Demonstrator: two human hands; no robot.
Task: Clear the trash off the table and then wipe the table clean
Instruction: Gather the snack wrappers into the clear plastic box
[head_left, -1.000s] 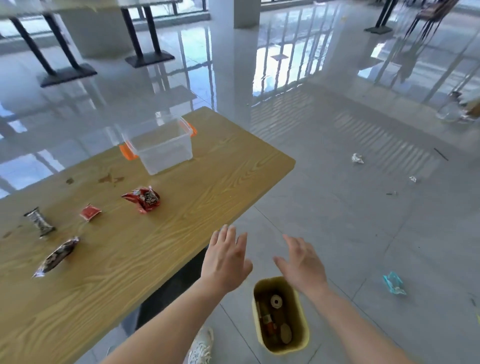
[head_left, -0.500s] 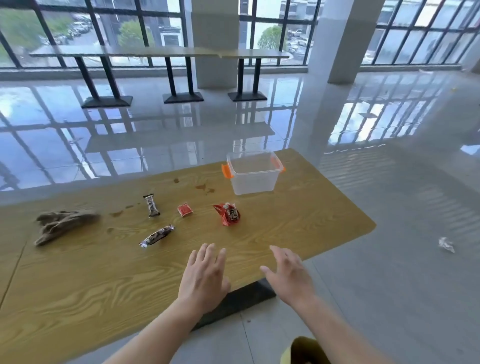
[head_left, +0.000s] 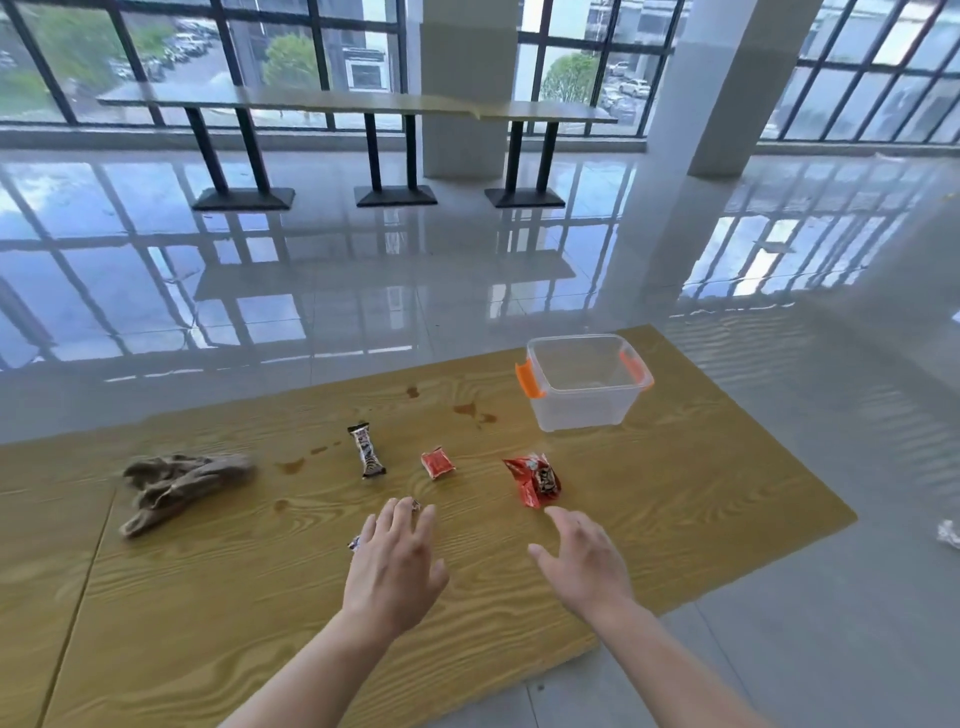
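Note:
On the wooden table (head_left: 208, 613) lie a dark candy-bar wrapper (head_left: 367, 450), a small red packet (head_left: 437, 463) and a crumpled red wrapper (head_left: 535, 479). My left hand (head_left: 396, 564) hovers open over a long dark wrapper (head_left: 355, 543), hiding most of it. My right hand (head_left: 582, 561) is open, fingers spread, just below the crumpled red wrapper, apart from it. A brown rag (head_left: 179, 486) lies bunched at the left. Brown stains (head_left: 470, 410) mark the tabletop.
A clear plastic box with orange handles (head_left: 584, 387) stands on the table's far right part. A crumpled white scrap (head_left: 948, 532) lies on the glossy floor to the right. Another long table (head_left: 363, 106) stands by the windows, and a pillar (head_left: 722, 88) rises at the right.
The view has lifted from the yellow bin on the floor to the table. Both hands have moved forward over the tabletop, the left one now covering the long dark wrapper.

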